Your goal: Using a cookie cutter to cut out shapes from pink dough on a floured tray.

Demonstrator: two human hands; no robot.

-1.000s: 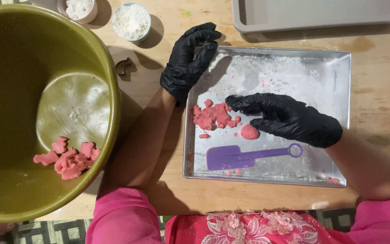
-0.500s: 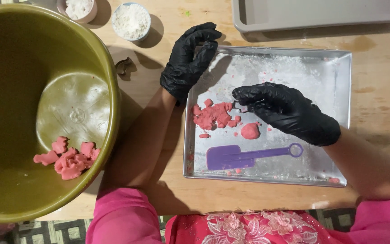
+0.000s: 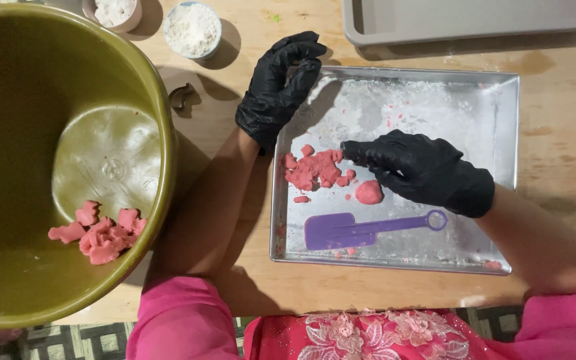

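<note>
Here the left hand (image 3: 278, 90) rests open on the tray (image 3: 511, 173) rim, steadying it, while the right hand (image 3: 425, 170) pinches at the pink dough (image 3: 315, 170) heaped mid-tray.

Just ahead of the right hand (image 3: 428, 175) fingers (image 3: 361, 152) lies the pile of pink dough scraps (image 3: 316, 169), touching or nearly so; a rounded pink lump (image 3: 369, 192) sits just below them. Beyond the fingers, toward the far rim, the floured floor of the metal tray (image 3: 435, 110) is bare and open. Nearer the person, the purple spatula (image 3: 361, 229) lies across the tray, blocking a straight pull back. The left hand (image 3: 276, 93) fingers (image 3: 299, 53) rest at the tray's upper left corner, over its raised rim. To their left the tabletop (image 3: 235, 80) holds a small metal cutter (image 3: 183, 95) and a white bowl of flour (image 3: 192, 29); farther left the big green basin (image 3: 55, 160) walls off the way.
</note>
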